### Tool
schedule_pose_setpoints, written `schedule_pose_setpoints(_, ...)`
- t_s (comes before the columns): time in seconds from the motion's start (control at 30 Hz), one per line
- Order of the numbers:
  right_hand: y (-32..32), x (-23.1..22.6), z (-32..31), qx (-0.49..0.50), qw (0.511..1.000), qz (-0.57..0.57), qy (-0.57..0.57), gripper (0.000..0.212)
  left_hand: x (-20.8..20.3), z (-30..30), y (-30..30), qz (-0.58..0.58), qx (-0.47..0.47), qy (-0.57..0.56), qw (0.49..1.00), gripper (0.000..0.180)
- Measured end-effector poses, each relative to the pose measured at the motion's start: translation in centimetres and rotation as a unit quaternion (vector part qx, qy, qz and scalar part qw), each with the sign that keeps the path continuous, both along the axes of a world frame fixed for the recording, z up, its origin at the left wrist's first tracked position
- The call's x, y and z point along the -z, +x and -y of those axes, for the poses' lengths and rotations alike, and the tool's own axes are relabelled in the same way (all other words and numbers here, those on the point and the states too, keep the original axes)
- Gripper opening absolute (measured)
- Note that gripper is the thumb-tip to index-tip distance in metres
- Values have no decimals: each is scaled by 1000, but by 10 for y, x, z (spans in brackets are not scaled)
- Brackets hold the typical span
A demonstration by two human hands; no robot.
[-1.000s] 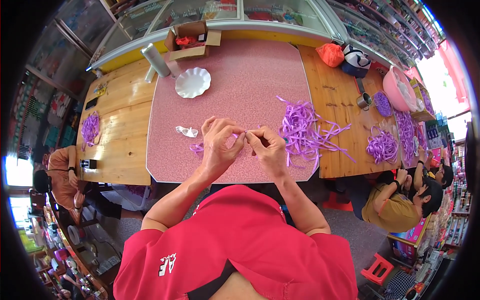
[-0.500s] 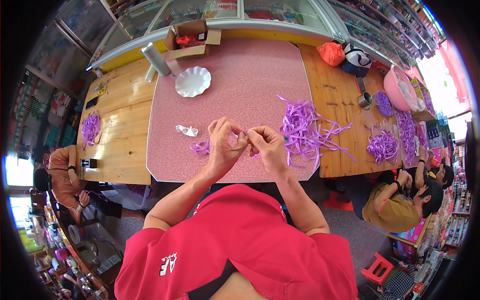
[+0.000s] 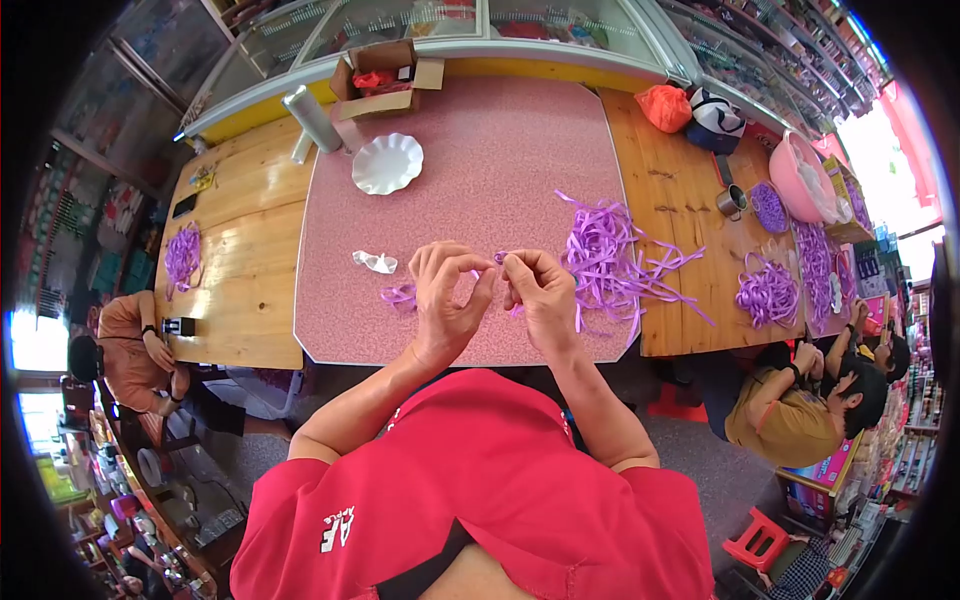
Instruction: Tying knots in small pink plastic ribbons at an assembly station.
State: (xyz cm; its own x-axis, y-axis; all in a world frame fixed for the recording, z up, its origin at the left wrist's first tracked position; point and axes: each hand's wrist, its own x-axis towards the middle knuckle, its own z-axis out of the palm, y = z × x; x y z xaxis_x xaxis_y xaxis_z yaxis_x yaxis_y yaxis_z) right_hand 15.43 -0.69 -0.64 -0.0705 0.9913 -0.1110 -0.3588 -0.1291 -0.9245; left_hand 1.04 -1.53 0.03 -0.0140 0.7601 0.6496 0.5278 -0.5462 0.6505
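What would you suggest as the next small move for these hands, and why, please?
I would probably bring the left hand closer to the right hand and pinch the small purple ribbon bit, since it shows at the right thumb and index finger, with the left ones just beside. Whether the left hand grips any ribbon is too small to tell.
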Motion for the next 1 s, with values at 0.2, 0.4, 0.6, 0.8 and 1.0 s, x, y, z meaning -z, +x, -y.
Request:
schedule_pose_setpoints(0.2,-2,1,4,31,989,117,80,8,-1,-3,2,-36,-27,-22,999,17)
schedule_pose_setpoints(0.4,4,0,1,43,956,222,188,2,-3,-8,-3,-72,-9,-35,997,15)
schedule_pose_setpoints(0.6,3,3,0,14,968,201,151,3,2,-14,0,-96,-20,-14,995,20)
schedule_pose_setpoints(0.8,4,5,-3,-26,1000,4,0,12,8,-18,2,-72,-24,10,997,21)
schedule_pose_setpoints(1.0,4,2,-4,-26,995,-83,-45,12,8,-14,2,-12,-16,-35,999,17)
